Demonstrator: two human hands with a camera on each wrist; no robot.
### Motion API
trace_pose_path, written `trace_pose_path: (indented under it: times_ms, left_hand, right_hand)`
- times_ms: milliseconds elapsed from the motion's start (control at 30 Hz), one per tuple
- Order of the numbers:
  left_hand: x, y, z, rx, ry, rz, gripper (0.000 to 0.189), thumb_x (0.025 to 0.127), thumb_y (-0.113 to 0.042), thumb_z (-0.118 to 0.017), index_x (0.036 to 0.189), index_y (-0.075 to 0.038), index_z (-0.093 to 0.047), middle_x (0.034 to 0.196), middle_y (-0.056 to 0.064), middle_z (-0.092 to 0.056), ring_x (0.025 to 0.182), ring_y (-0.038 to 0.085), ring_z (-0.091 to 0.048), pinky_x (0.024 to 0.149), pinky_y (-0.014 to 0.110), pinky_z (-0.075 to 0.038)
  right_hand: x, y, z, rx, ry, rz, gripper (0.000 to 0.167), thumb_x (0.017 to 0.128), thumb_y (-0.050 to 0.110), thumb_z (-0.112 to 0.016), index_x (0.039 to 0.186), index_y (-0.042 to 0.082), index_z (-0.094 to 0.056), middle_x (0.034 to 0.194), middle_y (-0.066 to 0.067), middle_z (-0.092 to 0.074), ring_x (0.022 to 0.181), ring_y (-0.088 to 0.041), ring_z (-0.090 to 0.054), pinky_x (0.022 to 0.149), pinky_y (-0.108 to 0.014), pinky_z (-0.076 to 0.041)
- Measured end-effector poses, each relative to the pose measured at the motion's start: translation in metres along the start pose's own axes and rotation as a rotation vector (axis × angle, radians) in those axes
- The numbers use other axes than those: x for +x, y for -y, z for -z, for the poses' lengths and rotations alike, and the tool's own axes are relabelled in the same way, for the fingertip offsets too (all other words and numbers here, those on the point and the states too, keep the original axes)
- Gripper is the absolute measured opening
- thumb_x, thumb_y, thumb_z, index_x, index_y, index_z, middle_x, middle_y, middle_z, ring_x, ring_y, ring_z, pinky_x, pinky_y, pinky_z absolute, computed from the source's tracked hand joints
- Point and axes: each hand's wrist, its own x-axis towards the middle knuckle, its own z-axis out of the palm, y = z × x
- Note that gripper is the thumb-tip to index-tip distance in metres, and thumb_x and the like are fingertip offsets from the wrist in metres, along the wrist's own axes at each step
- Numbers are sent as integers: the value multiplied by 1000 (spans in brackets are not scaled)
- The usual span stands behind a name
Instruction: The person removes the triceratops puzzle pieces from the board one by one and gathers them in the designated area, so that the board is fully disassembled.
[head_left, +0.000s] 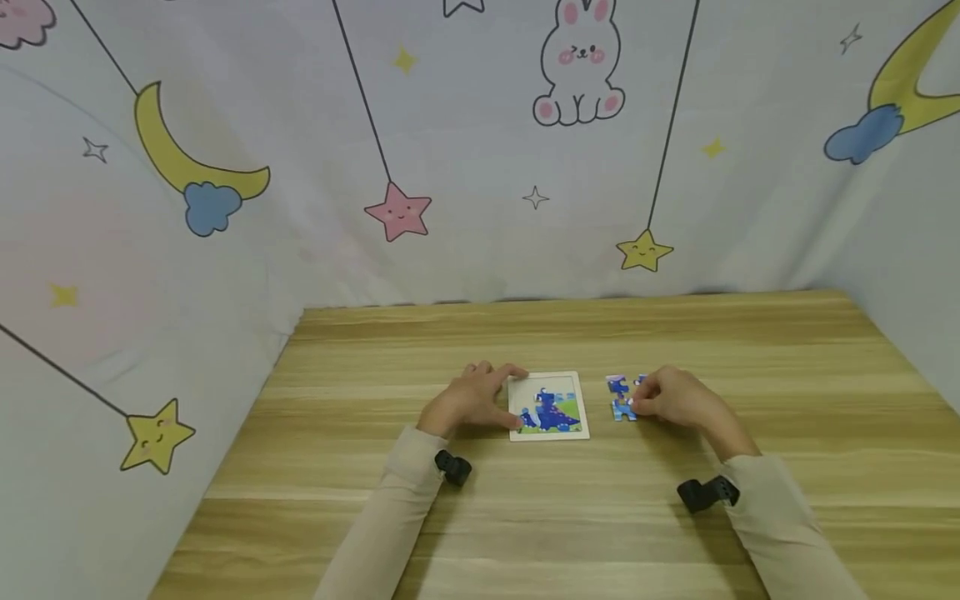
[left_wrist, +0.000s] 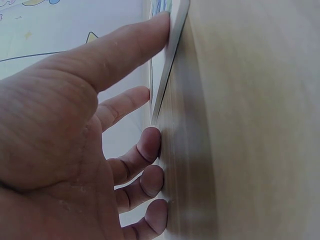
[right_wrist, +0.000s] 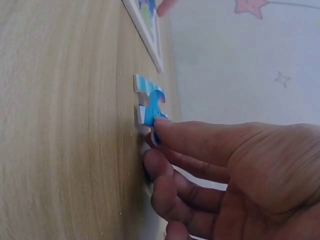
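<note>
A shallow white puzzle tray (head_left: pixel 585 427) lies on the table, its lower part filled with joined pieces of a blue dinosaur picture (head_left: pixel 558 417). My left hand (head_left: pixel 471 402) rests at the tray's left side, index fingertip near the top corner and thumb (left_wrist: pixel 125 50) on the lower left edge; its other fingers curve down by the table. To the right of the tray, my right hand (head_left: pixel 678 402) pinches a blue puzzle piece (right_wrist: pixel 151 114) between thumb and fingers. Beyond that piece is a striped one (right_wrist: pixel 145 84), close by it.
More loose pieces, one of them blue and purple (head_left: pixel 617 384), lie just behind the right fingertips. The wooden table (head_left: pixel 555 525) meets a printed cloth backdrop (head_left: pixel 480 267) at its far edge. Each wrist carries a small black camera (head_left: pixel 453 468).
</note>
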Motion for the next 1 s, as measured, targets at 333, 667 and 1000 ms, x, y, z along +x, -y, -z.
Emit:
trace_pose_path:
  times_ms: [333,667,1000]
  left_hand:
    - [1,-1,1,12,4,10,78,82,-43,-83,148,-30,-44,113,7,-51,103,24,-44,83,42,-44]
    - [3,2,-1,18,4,14,78,82,-44,-82,149,-33,-43,116,7,-51,106,24,-45,85,42,-44]
    - [3,1,0,12,8,14,77,82,-44,-82,148,-32,-44,115,7,-51,105,24,-44,84,41,-44]
  right_hand:
    - [-1,5,1,-51,-5,-6,10,87,7,-74,80,3,-69,78,-2,-61,74,-18,-51,65,-32,-40]
    - [2,14,-5,-35,-54,123,10,91,10,-73,86,6,-65,77,-1,-59,71,-16,-51,63,-31,-41]
    - [18,35,-26,-1,-33,251,9,93,8,-71,101,7,-69,80,-2,-60,69,-16,-51,60,-32,-43]
